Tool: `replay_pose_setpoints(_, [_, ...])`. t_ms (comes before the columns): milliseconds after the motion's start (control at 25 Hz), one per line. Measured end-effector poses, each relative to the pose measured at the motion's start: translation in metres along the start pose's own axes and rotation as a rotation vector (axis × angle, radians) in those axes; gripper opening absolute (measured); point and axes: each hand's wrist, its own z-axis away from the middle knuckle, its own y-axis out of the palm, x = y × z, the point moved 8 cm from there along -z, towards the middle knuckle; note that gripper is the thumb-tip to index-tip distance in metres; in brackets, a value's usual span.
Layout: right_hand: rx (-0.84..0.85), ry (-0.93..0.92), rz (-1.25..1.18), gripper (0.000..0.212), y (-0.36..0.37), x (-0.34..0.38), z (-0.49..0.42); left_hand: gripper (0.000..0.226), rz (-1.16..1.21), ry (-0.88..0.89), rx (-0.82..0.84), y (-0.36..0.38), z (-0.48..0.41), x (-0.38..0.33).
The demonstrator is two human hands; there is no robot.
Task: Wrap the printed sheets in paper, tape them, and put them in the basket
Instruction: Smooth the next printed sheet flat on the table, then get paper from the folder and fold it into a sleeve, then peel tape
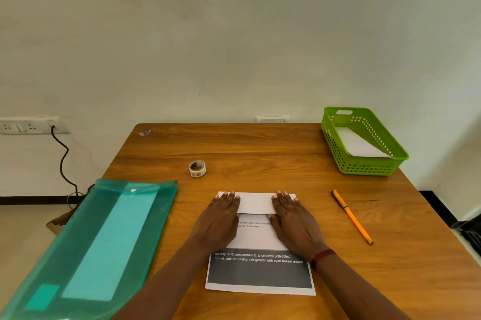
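Pressing: both palms lie flat on the sheet [257, 237], fingers spread, nothing gripped.
Left hand [221, 218]: open, flat, fingertips on the folded flap's left end.
Right hand [292, 218]: open, flat, fingertips on the flap's right end; a dark red band [322, 257] sits at the wrist.
Sheet: on the table [260, 142] under and between the hands; its far edge is folded toward the person, white back showing between the fingers.
Writing: below the wrists, white on a dark block, "Ice tray (6-12 compartments), juice bottle (200-500ml), funnel, sink for rinsing, refrigerator with open freezer drawer". Between the hands, partly hidden: "ice tray, pour juice into", "in the freezer".
Basket [364, 163]: green, far right beyond the right hand; holds a white paper packet [360, 144], lying slanted.
Folder [86, 247]: teal, translucent, left of the left hand; pale sheets show through it.
Tape [197, 168]: beyond the left hand, apart from it.
Pen [352, 217]: orange, right of the right hand, not touched.
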Motion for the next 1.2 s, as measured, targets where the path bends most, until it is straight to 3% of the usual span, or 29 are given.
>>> replay_pose_setpoints(200, [0.098,-0.055,-0.006,0.095,0.01,0.003,0.007,0.065,0.037,0.013,0.017,0.011,0.01,0.001])
replay_pose_setpoints(280, [0.096,-0.025,-0.019,0.096,0.009,0.006,0.006,0.065,0.028,0.004,-0.016,0.008,0.008,0.0])
replay_pose_setpoints(400, [0.096,0.009,-0.072,0.092,0.008,0.02,-0.002,0.047,0.018,-0.051,-0.118,-0.005,-0.003,-0.008])
replay_pose_setpoints(560, [0.112,-0.05,-0.084,0.078,0.019,0.049,-0.011,0.039,0.038,-0.085,-0.1,0.005,-0.007,-0.014])
replay_pose_setpoints(720, [0.127,-0.08,-0.064,0.092,0.023,0.05,-0.007,0.048,0.085,-0.106,-0.096,0.01,-0.004,-0.008])
replay_pose_setpoints(920, [0.128,0.007,-0.052,0.076,0.019,0.016,-0.002,0.064,0.028,-0.158,0.013,0.017,-0.002,0.004])
replay_pose_setpoints(1200, [0.125,0.077,-0.028,0.098,0.015,-0.009,0.005,0.072,0.002,-0.216,0.031,0.02,0.003,0.016])
